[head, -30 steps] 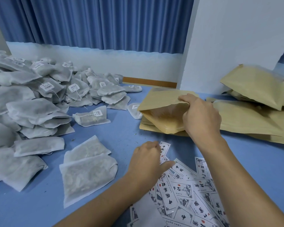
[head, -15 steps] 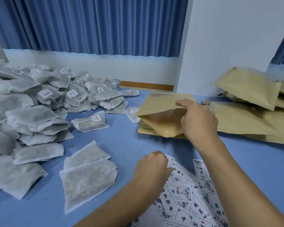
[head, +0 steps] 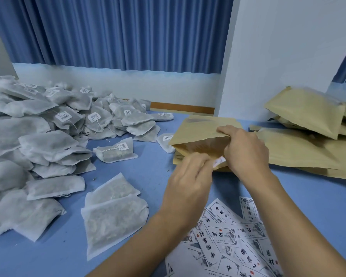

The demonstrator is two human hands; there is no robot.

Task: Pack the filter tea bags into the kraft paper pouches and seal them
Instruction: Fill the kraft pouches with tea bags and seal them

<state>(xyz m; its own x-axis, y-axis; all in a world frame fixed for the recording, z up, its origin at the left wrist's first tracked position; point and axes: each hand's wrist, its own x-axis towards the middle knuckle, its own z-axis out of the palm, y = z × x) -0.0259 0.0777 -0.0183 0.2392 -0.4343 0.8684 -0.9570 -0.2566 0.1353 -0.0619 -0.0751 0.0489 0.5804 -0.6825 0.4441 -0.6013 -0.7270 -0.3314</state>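
A: What is each hand doing?

B: The right hand (head: pixel 246 150) pinches the upper lip of a kraft pouch (head: pixel 198 130) and lifts it, so the mouth gapes toward the person. The left hand (head: pixel 188 184) is blurred, but its fingers look bunched on a small white slip (head: pixel 219 161), right at that mouth.

A: So which step is this?

B: Loading, I'd judge. The slip goes in first, and no tea bag is in the pouch yet as far as I can see.

A: Where is everything?

B: The open pouch sits on a flat stack (head: pixel 175 156) at the middle of the counter (head: pixel 148 170), toward its far edge. Printed labels (head: pixel 228 236) lie at the near edge. Two loose tea bags (head: pixel 112 216) are left of them, and the big heap (head: pixel 38 136) runs along the left edge.

A: And the next move?

B: Probably letting go of the slip and reaching left for a tea bag — with the right hand holding the mouth wide, since the soft bag could snag on the lip.
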